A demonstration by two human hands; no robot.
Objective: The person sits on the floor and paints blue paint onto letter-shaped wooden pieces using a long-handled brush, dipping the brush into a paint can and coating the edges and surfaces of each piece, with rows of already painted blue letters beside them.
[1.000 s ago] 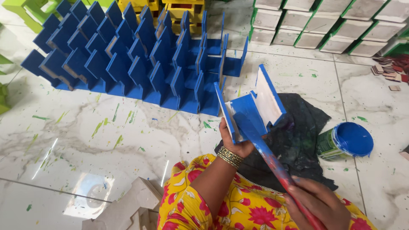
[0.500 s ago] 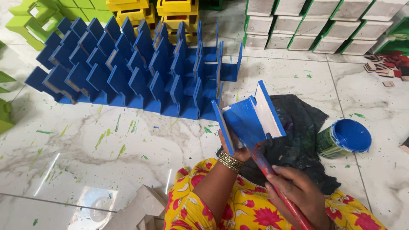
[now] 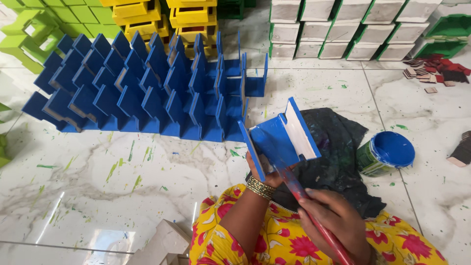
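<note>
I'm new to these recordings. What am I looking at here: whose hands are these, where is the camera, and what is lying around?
There is no machine: a person works with bare hands, and the one camera sits on their head, looking down. The left hand, with a gold bangle, holds up a small blue-painted wooden piece. The right hand grips a brush with a red handle, its tip against that piece. On the paint-speckled marble floor lie a dark cloth, an open tin of blue paint, rows of finished blue pieces, and stacks of yellow pieces, green pieces and white pieces behind.
</note>
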